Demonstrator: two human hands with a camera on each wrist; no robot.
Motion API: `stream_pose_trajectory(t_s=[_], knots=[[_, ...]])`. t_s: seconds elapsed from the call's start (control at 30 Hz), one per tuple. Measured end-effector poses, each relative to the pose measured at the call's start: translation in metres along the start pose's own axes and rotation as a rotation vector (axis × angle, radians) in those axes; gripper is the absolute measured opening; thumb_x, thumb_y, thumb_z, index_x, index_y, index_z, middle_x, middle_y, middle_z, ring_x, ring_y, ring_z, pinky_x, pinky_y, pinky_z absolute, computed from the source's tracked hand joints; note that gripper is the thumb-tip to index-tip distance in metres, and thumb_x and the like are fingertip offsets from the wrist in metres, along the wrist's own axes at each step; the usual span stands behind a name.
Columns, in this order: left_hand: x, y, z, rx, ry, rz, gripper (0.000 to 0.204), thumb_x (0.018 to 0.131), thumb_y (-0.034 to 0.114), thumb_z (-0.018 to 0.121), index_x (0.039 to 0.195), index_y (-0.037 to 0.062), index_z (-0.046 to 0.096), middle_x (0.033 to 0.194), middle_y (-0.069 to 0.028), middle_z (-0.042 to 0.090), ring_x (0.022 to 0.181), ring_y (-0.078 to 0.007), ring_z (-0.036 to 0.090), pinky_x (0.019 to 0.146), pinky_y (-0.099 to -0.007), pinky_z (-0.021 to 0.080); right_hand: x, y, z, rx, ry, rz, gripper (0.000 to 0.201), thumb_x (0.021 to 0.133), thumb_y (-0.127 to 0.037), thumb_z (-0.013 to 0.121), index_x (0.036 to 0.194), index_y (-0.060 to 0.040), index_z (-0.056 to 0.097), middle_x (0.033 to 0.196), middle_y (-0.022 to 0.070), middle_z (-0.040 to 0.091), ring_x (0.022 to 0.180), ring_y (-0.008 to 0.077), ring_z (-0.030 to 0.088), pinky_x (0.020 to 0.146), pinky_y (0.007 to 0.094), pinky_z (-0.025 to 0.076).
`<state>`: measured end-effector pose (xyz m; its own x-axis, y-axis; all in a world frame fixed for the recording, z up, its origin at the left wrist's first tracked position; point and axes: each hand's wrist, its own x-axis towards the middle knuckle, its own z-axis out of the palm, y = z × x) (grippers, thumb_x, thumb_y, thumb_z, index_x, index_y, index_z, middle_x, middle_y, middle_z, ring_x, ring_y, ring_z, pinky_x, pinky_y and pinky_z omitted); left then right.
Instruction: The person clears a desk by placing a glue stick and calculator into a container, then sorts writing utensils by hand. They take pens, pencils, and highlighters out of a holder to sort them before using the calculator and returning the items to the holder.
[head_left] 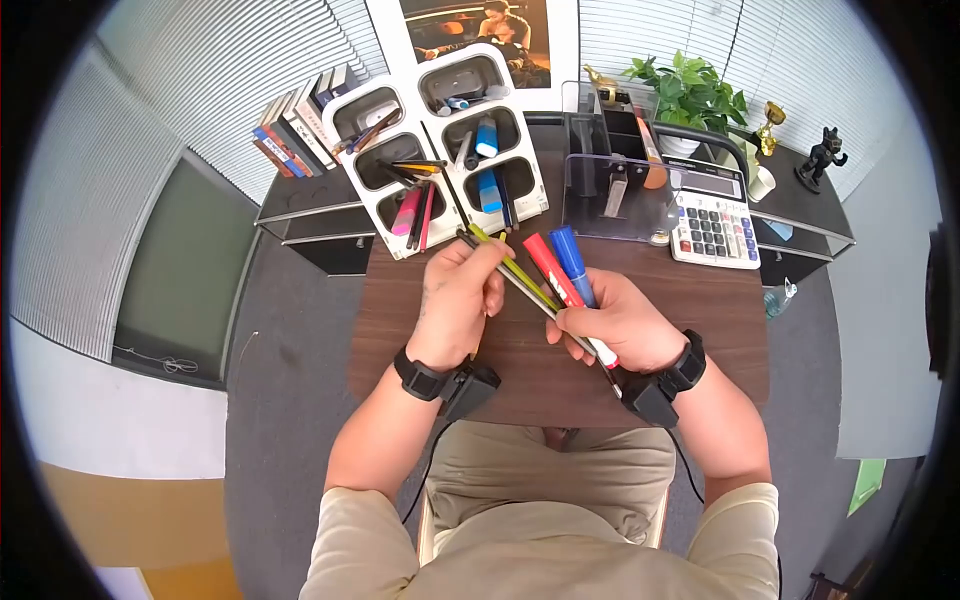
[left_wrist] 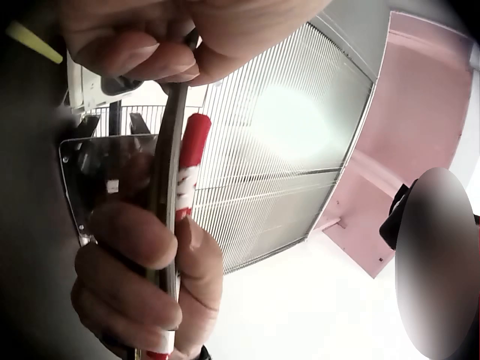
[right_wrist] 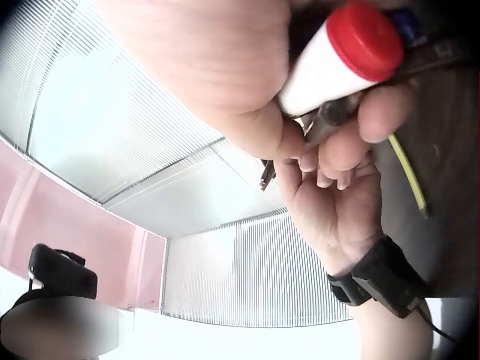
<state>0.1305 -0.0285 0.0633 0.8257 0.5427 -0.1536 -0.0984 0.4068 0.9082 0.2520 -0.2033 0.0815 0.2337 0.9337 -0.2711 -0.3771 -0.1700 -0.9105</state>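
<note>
My right hand (head_left: 585, 325) grips a bundle of pens over the dark wooden table (head_left: 720, 330): a red marker (head_left: 550, 266), a blue marker (head_left: 571, 260), yellow-green pencils (head_left: 520, 270) and a dark pen. My left hand (head_left: 490, 265) pinches the upper end of a thin dark pen from that bundle. In the left wrist view, the left fingertips (left_wrist: 161, 52) hold the dark pen (left_wrist: 171, 142) beside the red marker (left_wrist: 192, 154), with the right hand (left_wrist: 142, 277) wrapped round both below. The right wrist view shows the marker's red end cap (right_wrist: 365, 39) and the left hand (right_wrist: 337, 191) beyond.
A white compartment organizer (head_left: 440, 140) with pens and markers leans at the table's back. To its right stand a clear acrylic holder (head_left: 610, 185) and a calculator (head_left: 712, 222). Books (head_left: 300, 125), a plant (head_left: 690, 90), a trophy (head_left: 768, 125) and a figurine (head_left: 822, 155) line the shelf behind.
</note>
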Motion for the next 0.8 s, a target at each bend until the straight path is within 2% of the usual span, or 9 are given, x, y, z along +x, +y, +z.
stream_pose_trajectory(t_s=[0.1, 0.2, 0.3, 0.47, 0.57, 0.63, 0.67, 0.73, 0.8], knots=[[-0.002, 0.001, 0.003, -0.029, 0.039, 0.031, 0.015, 0.096, 0.018, 0.06, 0.092, 0.0042, 0.064, 0.058, 0.0007, 0.053, 0.046, -0.0075, 0.045, 0.044, -0.0229, 0.033, 0.0, 0.003, 0.0, 0.0, 0.022, -0.031, 0.022, 0.087, -0.007, 0.063, 0.107, -0.0021, 0.055, 0.081, 0.0073, 0.066, 0.056, 0.008, 0.057, 0.047, 0.0221, 0.042], [-0.01, 0.001, 0.014, 0.131, -0.036, -0.039, 0.016, 0.096, 0.021, 0.062, 0.091, 0.0055, 0.062, 0.06, 0.002, 0.053, 0.047, -0.0071, 0.046, 0.044, -0.0231, 0.033, 0.0, 0.006, 0.002, 0.042, 0.049, -0.076, 0.024, 0.087, -0.005, 0.063, 0.109, -0.0019, 0.055, 0.08, 0.007, 0.065, 0.055, 0.0079, 0.055, 0.046, 0.0221, 0.041], [-0.018, -0.004, 0.03, 0.103, -0.055, -0.083, 0.016, 0.096, 0.021, 0.063, 0.09, 0.006, 0.061, 0.061, 0.0018, 0.054, 0.048, -0.0071, 0.046, 0.044, -0.0229, 0.033, 0.0, 0.008, 0.003, 0.088, 0.079, -0.12, 0.025, 0.087, -0.005, 0.063, 0.111, -0.0017, 0.056, 0.08, 0.0069, 0.065, 0.054, 0.008, 0.055, 0.046, 0.0222, 0.041], [-0.002, 0.002, 0.03, 0.031, -0.054, -0.134, 0.011, 0.094, 0.018, 0.06, 0.09, 0.0074, 0.06, 0.063, 0.0014, 0.053, 0.049, -0.0076, 0.046, 0.045, -0.0225, 0.033, 0.002, 0.009, 0.001, 0.178, 0.12, -0.137, 0.025, 0.088, -0.007, 0.063, 0.112, -0.002, 0.057, 0.08, 0.0067, 0.066, 0.053, 0.008, 0.055, 0.044, 0.0217, 0.041], [0.014, 0.013, 0.027, -0.08, -0.034, -0.228, 0.014, 0.093, 0.018, 0.058, 0.084, 0.0068, 0.058, 0.062, 0.0013, 0.052, 0.049, -0.0082, 0.044, 0.045, -0.0248, 0.031, 0.002, 0.009, -0.001, 0.265, 0.16, -0.168, 0.024, 0.091, -0.007, 0.061, 0.114, -0.0019, 0.055, 0.081, 0.0124, 0.065, 0.049, 0.0099, 0.054, 0.042, 0.022, 0.04], [0.022, 0.02, 0.026, -0.115, -0.129, -0.361, 0.015, 0.094, 0.02, 0.057, 0.085, 0.0076, 0.058, 0.063, 0.0018, 0.051, 0.051, -0.0083, 0.043, 0.045, -0.0257, 0.03, 0.0, 0.008, -0.005, 0.2, 0.14, -0.217, 0.025, 0.091, -0.007, 0.061, 0.114, -0.0018, 0.056, 0.085, 0.0157, 0.066, 0.048, 0.0094, 0.053, 0.043, 0.0211, 0.04], [0.024, 0.023, 0.027, -0.129, -0.149, -0.378, 0.014, 0.094, 0.018, 0.054, 0.084, 0.0083, 0.056, 0.067, 0.0007, 0.054, 0.048, -0.0079, 0.042, 0.043, -0.0223, 0.032, -0.001, 0.008, -0.003, 0.203, 0.143, -0.227, 0.025, 0.091, -0.007, 0.061, 0.114, -0.0018, 0.056, 0.085, 0.0157, 0.066, 0.048, 0.0094, 0.053, 0.043, 0.0211, 0.04], [0.028, 0.022, 0.029, -0.118, -0.16, -0.385, 0.014, 0.094, 0.018, 0.054, 0.084, 0.0082, 0.056, 0.067, 0.0008, 0.054, 0.048, -0.0074, 0.041, 0.043, -0.022, 0.031, -0.002, 0.01, 0.0, 0.152, 0.104, -0.333, 0.025, 0.09, -0.005, 0.063, 0.114, -0.0014, 0.056, 0.088, 0.0184, 0.066, 0.048, 0.009, 0.053, 0.043, 0.0208, 0.04], [0.03, 0.019, 0.029, -0.125, -0.17, -0.391, 0.015, 0.095, 0.018, 0.052, 0.085, 0.0082, 0.057, 0.067, 0.0013, 0.054, 0.047, -0.0058, 0.04, 0.042, -0.0202, 0.03, -0.003, 0.011, -0.001, 0.173, 0.098, -0.344, 0.026, 0.089, -0.004, 0.063, 0.114, -0.0013, 0.056, 0.089, 0.0188, 0.066, 0.048, 0.0089, 0.053, 0.043, 0.0207, 0.041]])
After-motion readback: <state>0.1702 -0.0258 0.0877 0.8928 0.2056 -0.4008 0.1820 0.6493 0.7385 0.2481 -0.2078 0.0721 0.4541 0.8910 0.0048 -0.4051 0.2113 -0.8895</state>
